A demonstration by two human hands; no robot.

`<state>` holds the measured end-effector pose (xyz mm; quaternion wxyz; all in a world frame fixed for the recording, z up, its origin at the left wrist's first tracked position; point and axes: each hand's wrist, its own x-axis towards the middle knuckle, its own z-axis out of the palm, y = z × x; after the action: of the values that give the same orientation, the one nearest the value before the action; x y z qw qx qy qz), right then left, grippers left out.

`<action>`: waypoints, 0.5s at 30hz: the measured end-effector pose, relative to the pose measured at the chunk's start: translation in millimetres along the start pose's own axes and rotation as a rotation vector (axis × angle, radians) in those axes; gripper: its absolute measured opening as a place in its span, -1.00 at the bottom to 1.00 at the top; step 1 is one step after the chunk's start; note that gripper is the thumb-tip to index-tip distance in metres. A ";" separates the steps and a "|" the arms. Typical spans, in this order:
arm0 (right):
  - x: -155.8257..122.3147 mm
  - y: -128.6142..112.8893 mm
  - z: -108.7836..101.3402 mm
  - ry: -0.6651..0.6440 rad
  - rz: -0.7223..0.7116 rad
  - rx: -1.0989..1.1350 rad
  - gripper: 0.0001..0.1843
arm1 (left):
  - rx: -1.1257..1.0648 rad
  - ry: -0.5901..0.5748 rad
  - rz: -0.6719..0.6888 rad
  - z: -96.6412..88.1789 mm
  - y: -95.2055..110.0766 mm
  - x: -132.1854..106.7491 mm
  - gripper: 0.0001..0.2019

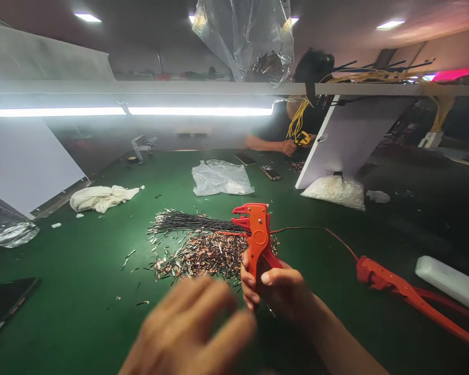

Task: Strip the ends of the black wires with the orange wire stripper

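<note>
Stripper point(258, 234), orange, stands upright in the right hand point(275, 289), whose fingers are wrapped round its handles, thumb across the front, with the head raised above the fist and the jaws pointing left. A thin red wire point(316, 229) runs from the head off to the right, down towards a second orange tool point(406, 294) lying flat on the green table point(62, 271). The left hand point(191, 328) is low in the foreground, just left of the right one and apart from it; it is blurred, its fingers stretched out loosely towards the right, and nothing shows in it. Behind the stripper lies a bundle of black wires point(191, 223), laid side by side with their ends pointing left, and just in front of that bundle a heap of short offcuts point(207, 255) is spread over the table, with loose bits scattered to the left. A white bar point(449, 281) lies at the right edge, near the second tool. Farther back are a crumpled clear bag point(221, 178), a white cloth point(101, 198) to the left, and a bag of white bits point(334, 191) at the foot of a slanted white board point(352, 135). Two phones point(270, 173) lie beyond the clear bag. Across the table a co-worker's hand point(288, 147) is at some yellow wires point(297, 121). A dark phone point(8, 307) lies at the near left edge, and another clear bag point(250, 36) hangs overhead.
</note>
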<state>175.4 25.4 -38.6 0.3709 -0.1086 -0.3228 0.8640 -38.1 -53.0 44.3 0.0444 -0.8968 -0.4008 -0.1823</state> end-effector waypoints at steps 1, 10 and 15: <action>-0.9 -0.9 -0.2 -0.017 0.014 0.008 -0.66 | 0.121 0.054 -0.080 -0.5 -4.9 13.8 -0.54; 0.1 -1.6 -12.0 -0.125 0.146 0.083 -0.64 | 0.184 0.021 0.004 19.8 -54.2 44.2 -0.67; 1.0 -1.9 -13.3 -0.140 0.105 0.134 -0.66 | 0.154 0.115 -0.008 23.7 -54.2 44.4 -0.64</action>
<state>181.5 33.5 -47.5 0.3082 -0.0395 -0.2832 0.9073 -43.9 20.1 34.7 0.1353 -0.8772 -0.4140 -0.2021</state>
